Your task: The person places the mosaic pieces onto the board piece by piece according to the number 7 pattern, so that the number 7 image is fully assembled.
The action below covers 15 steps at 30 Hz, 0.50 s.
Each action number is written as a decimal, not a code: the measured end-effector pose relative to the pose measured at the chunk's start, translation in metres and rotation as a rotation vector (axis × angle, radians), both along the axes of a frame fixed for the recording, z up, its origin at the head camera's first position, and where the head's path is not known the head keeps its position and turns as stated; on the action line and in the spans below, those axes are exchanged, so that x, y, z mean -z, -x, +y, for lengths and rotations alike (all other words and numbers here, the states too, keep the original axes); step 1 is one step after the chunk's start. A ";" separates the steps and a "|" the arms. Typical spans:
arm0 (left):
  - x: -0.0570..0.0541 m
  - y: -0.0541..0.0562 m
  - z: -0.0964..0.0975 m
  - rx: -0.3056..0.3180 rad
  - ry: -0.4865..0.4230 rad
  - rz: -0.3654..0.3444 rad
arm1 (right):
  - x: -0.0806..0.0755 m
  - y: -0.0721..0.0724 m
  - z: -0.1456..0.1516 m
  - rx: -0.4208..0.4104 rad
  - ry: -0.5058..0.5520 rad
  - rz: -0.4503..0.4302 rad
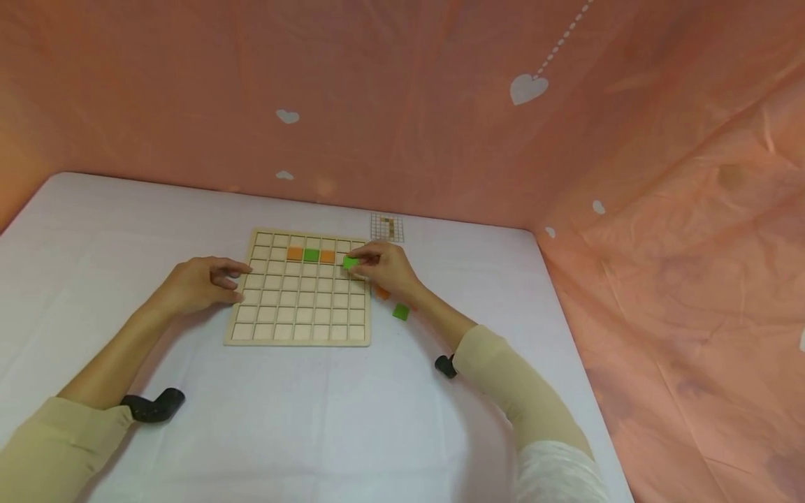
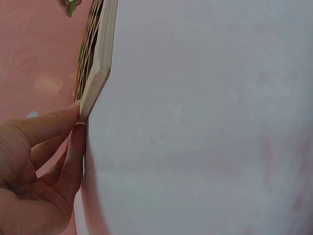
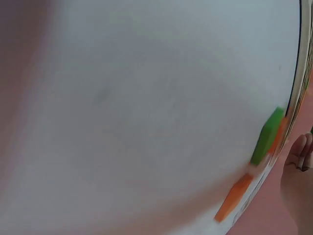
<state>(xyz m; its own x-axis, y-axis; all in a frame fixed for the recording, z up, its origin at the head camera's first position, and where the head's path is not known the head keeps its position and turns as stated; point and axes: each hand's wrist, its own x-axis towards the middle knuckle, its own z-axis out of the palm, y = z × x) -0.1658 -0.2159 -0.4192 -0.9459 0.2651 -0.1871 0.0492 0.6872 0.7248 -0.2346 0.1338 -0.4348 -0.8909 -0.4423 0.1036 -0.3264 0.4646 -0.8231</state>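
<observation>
A pale wooden grid board [image 1: 302,297] lies on the table. Orange, green [image 1: 311,256] and orange tiles sit side by side in its second row from the far edge. Between thumb and fingers, my right hand [image 1: 391,269] pinches a green tile [image 1: 350,263] above the board's right side. My left hand [image 1: 200,285] rests at the left edge of the board; the left wrist view shows the fingertips [image 2: 73,115] touching the rim. Just right of the board lie a loose green tile [image 1: 401,312] and an orange tile [image 1: 382,293]; the right wrist view shows another orange tile [image 3: 234,197].
A small card with a printed grid pattern [image 1: 386,228] lies beyond the board's far right corner. White cloth covers the table [image 1: 283,419]. Pink fabric with white hearts [image 1: 402,105] rises behind and to the right. Black wrist devices [image 1: 154,406] sit near both sleeves.
</observation>
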 end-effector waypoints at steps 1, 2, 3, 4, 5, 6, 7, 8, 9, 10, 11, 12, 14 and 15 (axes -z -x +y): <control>0.000 0.000 0.000 -0.001 0.000 -0.002 | 0.001 0.000 -0.003 -0.002 0.002 -0.005; 0.000 -0.001 0.001 -0.003 0.002 -0.004 | 0.001 -0.001 -0.005 -0.004 -0.002 -0.008; 0.000 -0.001 0.001 -0.004 0.003 -0.005 | 0.002 -0.001 -0.008 -0.007 -0.003 -0.011; 0.000 -0.001 0.001 -0.002 0.002 -0.003 | 0.002 -0.001 -0.011 -0.008 -0.008 -0.006; -0.001 -0.001 0.001 -0.003 0.002 -0.003 | 0.002 -0.002 -0.014 -0.008 -0.015 -0.001; -0.001 -0.001 0.001 -0.006 0.004 -0.003 | 0.002 -0.002 -0.017 -0.008 -0.027 0.005; -0.001 -0.001 0.001 -0.006 0.004 -0.002 | 0.001 -0.003 -0.019 -0.007 -0.032 0.004; -0.001 -0.001 0.002 -0.006 0.004 -0.001 | 0.001 -0.003 -0.022 -0.006 -0.048 0.010; -0.001 -0.001 0.002 -0.007 0.006 0.000 | 0.001 -0.003 -0.025 -0.003 -0.060 0.013; -0.001 -0.001 0.002 -0.008 0.006 0.002 | 0.001 -0.003 -0.027 -0.001 -0.077 0.017; -0.001 -0.001 0.002 -0.010 0.009 0.003 | 0.002 -0.002 -0.030 -0.003 -0.097 0.024; -0.001 -0.001 0.002 -0.007 0.009 0.005 | 0.002 -0.002 -0.032 -0.004 -0.114 0.032; -0.001 -0.001 0.002 -0.007 0.008 -0.002 | 0.004 -0.001 -0.036 -0.006 -0.150 0.050; -0.001 -0.001 0.002 -0.006 0.006 -0.008 | 0.005 -0.001 -0.038 -0.006 -0.158 0.053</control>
